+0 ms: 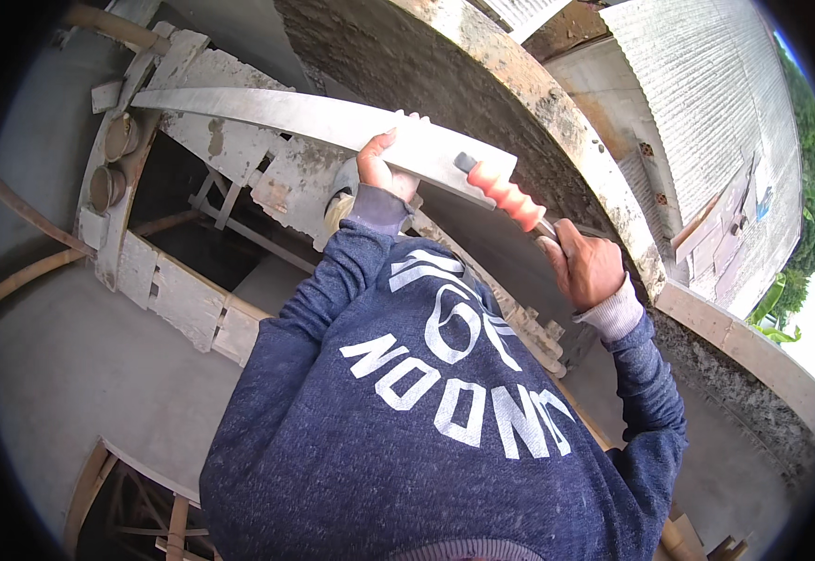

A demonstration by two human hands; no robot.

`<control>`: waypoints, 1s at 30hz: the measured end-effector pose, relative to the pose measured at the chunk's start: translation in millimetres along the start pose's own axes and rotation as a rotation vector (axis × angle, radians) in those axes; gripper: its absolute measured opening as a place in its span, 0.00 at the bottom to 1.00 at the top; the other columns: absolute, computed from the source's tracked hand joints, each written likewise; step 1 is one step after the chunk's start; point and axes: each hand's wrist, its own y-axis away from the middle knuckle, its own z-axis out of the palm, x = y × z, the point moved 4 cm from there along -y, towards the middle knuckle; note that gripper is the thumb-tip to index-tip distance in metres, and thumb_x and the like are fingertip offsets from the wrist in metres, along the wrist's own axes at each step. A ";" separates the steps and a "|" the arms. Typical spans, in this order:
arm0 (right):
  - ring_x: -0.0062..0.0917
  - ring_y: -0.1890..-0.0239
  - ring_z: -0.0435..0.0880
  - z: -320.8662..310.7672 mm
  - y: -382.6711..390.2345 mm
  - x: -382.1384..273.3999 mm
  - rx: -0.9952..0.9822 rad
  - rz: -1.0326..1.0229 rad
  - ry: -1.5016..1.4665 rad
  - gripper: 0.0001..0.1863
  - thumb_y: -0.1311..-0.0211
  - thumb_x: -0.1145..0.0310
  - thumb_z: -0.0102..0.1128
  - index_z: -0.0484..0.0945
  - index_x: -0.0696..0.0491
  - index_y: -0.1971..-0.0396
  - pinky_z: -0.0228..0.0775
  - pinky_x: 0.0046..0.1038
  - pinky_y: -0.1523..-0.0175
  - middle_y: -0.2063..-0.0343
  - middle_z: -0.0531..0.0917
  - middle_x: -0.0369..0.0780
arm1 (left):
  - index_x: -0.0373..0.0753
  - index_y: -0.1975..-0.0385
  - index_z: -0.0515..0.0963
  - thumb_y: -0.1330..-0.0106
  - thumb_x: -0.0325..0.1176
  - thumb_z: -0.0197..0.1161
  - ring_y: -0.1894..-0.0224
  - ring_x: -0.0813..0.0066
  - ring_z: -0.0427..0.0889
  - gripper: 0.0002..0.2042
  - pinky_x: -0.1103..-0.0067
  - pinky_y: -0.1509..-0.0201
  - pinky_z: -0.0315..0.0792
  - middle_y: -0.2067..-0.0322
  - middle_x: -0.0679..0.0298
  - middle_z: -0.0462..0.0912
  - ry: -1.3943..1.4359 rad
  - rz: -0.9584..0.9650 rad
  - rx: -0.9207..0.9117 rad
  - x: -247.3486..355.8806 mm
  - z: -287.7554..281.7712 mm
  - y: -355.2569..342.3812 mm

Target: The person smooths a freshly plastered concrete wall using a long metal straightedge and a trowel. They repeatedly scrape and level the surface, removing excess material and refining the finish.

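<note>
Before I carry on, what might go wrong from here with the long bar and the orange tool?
The long pale bar could pivot or slip: the left hand holds it nearer one end, leaving a long stretch unheld.
The ribbed orange tool in the right hand overlaps the bar in this view; a slip might scuff it, though contact is unclear.
If the bar swings, it might knock the round containers that appear near its far end.

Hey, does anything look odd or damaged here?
Yes. The right hand seems to hold the orange-handled tool by its metal end, which looks reversed. Beyond the left arm, the boards look worn, with ragged edges and a brown patch.
</note>
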 end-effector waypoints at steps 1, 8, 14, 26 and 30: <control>0.49 0.80 0.78 11.1 0.9 1.5 -0.014 0.020 -0.005 0.13 0.30 0.61 0.55 0.71 0.56 0.66 0.66 0.42 0.74 0.85 0.73 0.49 | 0.28 0.37 0.65 0.44 0.26 0.55 0.34 0.46 0.68 0.30 0.55 0.26 0.58 0.40 0.43 0.72 -0.080 -0.007 0.059 -4.1 -7.7 1.2; 0.17 0.82 0.68 -50.4 -4.7 -20.0 0.536 0.113 -0.765 0.23 0.23 0.52 0.47 0.73 0.58 0.68 0.61 0.24 0.74 0.81 0.73 0.35 | 0.24 0.35 0.62 0.42 0.28 0.58 0.32 0.46 0.67 0.32 0.56 0.25 0.58 0.36 0.43 0.68 -0.073 0.073 -0.025 13.5 24.2 10.0; 0.15 0.80 0.70 -9.3 1.9 -18.3 0.824 -0.010 -1.190 0.20 0.23 0.55 0.48 0.73 0.60 0.62 0.66 0.21 0.72 0.78 0.75 0.35 | 0.22 0.35 0.62 0.38 0.31 0.56 0.33 0.50 0.68 0.31 0.56 0.25 0.58 0.38 0.43 0.71 -0.185 0.108 -0.130 39.1 73.7 12.3; 0.14 0.83 0.68 6.1 15.6 -47.7 0.925 0.001 -1.666 0.19 0.25 0.57 0.50 0.72 0.62 0.54 0.74 0.24 0.71 0.80 0.70 0.34 | 0.28 0.36 0.67 0.34 0.38 0.53 0.32 0.51 0.68 0.28 0.52 0.26 0.57 0.38 0.49 0.74 -0.168 0.075 -0.371 89.7 132.5 17.1; 0.17 0.82 0.70 -11.1 6.3 -56.3 0.991 -0.120 -1.611 0.14 0.24 0.62 0.49 0.71 0.60 0.53 0.72 0.26 0.70 0.79 0.72 0.34 | 0.30 0.36 0.67 0.36 0.40 0.54 0.32 0.53 0.68 0.30 0.54 0.26 0.56 0.38 0.53 0.74 -0.184 0.019 -0.433 84.2 143.8 24.7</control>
